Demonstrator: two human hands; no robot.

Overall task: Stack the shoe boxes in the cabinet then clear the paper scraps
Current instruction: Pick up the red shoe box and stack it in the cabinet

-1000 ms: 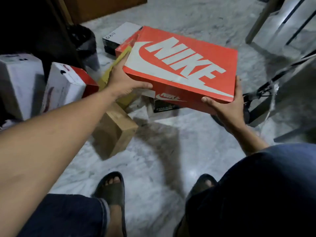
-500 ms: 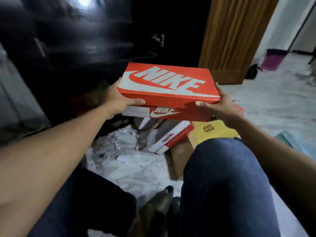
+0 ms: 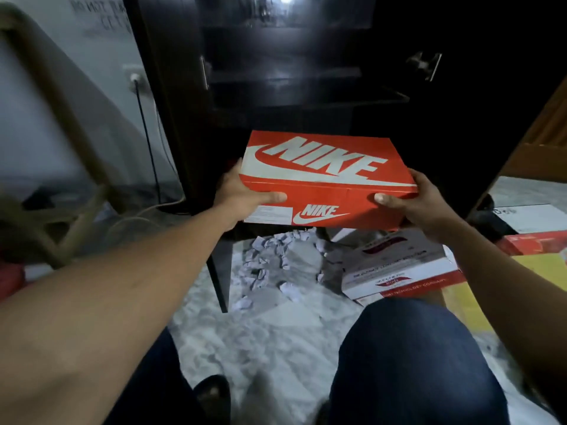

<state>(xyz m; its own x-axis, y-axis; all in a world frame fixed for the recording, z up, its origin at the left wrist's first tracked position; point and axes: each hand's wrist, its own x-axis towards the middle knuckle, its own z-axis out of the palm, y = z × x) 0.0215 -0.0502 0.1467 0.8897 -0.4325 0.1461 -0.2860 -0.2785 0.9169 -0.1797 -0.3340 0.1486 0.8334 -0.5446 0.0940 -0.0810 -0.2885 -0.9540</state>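
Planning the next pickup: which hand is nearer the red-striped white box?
Right. The right hand is just above the red-striped white box; the left hand, across the Nike box.

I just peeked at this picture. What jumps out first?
A big orange cardboard shoe box with white lettering is held mid-picture by the left hand and right hand before the dark cabinet. Below it, crumpled white paper scraps litter the marble floor.

orange shoe box, black cabinet
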